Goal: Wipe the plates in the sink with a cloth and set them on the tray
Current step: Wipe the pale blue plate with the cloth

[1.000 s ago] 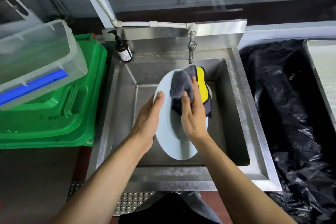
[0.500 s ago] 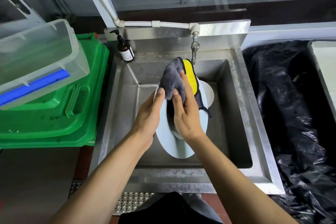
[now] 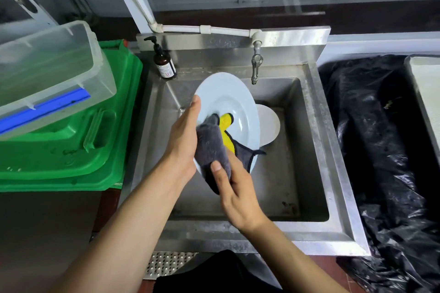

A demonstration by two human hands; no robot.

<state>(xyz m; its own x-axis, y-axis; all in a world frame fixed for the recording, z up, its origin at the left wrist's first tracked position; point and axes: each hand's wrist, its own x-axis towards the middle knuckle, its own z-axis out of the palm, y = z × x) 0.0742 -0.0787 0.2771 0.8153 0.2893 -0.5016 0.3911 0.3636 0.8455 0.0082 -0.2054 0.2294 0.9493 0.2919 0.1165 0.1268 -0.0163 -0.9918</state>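
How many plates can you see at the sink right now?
2. One plate is held tilted above the sink by the left hand while the right hand wipes it with the cloth. A second plate lies behind it; more may be hidden.

We see the sink (image 3: 319,145) in the middle. A plate (image 3: 228,102) stands tilted over it, between our left hand (image 3: 183,140) and right hand (image 3: 235,192); the cloth (image 3: 212,147) lies on it. Another plate (image 3: 269,123) lies behind, in the basin. The bottle (image 3: 164,62) stands far left, the tap (image 3: 256,66) far. Bins (image 3: 71,145) are left, bags (image 3: 381,150) right.
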